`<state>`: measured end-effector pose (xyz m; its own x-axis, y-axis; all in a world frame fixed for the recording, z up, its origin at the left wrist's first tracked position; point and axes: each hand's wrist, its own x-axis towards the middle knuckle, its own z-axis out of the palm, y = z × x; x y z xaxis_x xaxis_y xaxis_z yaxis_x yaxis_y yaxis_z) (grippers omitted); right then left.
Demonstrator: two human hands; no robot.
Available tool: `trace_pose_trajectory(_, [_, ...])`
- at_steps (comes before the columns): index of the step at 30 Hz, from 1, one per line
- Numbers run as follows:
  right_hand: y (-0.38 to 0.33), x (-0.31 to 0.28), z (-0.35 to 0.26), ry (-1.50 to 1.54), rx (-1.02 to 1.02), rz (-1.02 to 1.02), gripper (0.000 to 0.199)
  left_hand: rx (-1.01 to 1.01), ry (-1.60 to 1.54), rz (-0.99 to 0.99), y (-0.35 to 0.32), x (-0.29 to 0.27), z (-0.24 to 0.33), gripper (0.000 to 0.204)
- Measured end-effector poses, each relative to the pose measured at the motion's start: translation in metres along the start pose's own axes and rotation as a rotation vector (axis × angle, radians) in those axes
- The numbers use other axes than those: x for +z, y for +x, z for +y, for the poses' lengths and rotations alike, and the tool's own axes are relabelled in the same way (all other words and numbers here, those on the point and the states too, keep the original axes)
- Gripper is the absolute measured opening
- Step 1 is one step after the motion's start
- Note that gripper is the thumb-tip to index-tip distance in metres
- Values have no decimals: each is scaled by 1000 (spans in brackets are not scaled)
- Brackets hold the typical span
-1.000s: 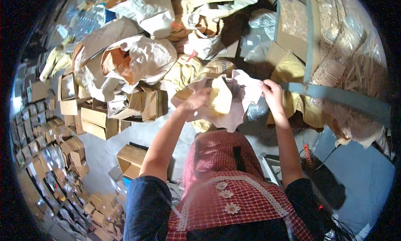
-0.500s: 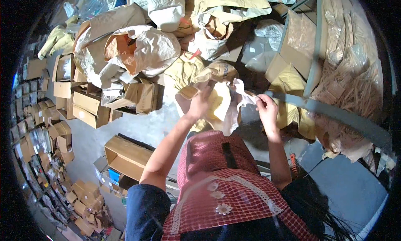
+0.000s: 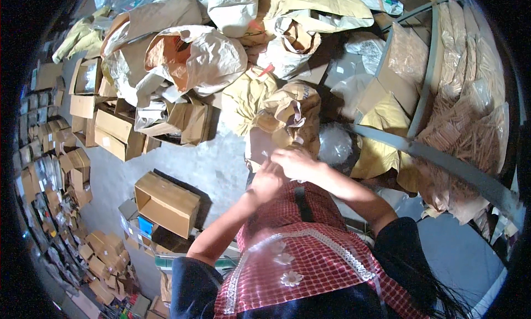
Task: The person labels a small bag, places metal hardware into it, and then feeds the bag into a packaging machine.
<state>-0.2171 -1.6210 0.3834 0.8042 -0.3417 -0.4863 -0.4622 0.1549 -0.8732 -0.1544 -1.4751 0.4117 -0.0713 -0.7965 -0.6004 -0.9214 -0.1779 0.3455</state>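
Observation:
Both my hands meet close to the front of my apron, at the near side of an open brown paper sack (image 3: 301, 95). My left hand (image 3: 267, 181) is closed, fingers curled inward. Against it lies my right hand (image 3: 294, 163), also closed, fingertips touching the left. A small pale tip (image 3: 265, 153) pokes out by the fingers; what they grip is mostly hidden. Just beyond them the sack's mouth gapes, its edges crumpled. A yellow woven sack (image 3: 246, 100) leans beside it on the left.
Large white sacks (image 3: 218, 59) stand at the far left, above open cardboard boxes (image 3: 116, 134). An empty carton (image 3: 168, 203) sits left of my arm. On the right, a grey metal bar (image 3: 437, 153) runs before a bin of brown strips (image 3: 470, 131). A clear plastic bag (image 3: 334, 144) lies near the sack.
My hands came together and nearer my body; the right moved left from the bar. The crumpled whitish sheet it held no longer shows spread out, and the brown sack's mouth is uncovered.

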Motion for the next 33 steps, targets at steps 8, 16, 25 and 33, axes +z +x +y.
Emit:
trace_pose_trajectory(8, [48, -91, 18, 1342, 502, 508, 62, 78, -345, 663, 5, 18, -16, 24])
trace_pose_trajectory(16, [30, -63, 58, -574, 543, 147, 58, 353, -278, 821, 30, 1, 28, 15])
trace_pose_trajectory(25, [123, 22, 107, -664, 374, -97, 53, 430, 0, 776, 38, -2, 31, 15])
trace_pose_trajectory(33, [209, -53, 197, -853, 317, 201, 50, 277, -386, 797, 17, -5, 13, 34])
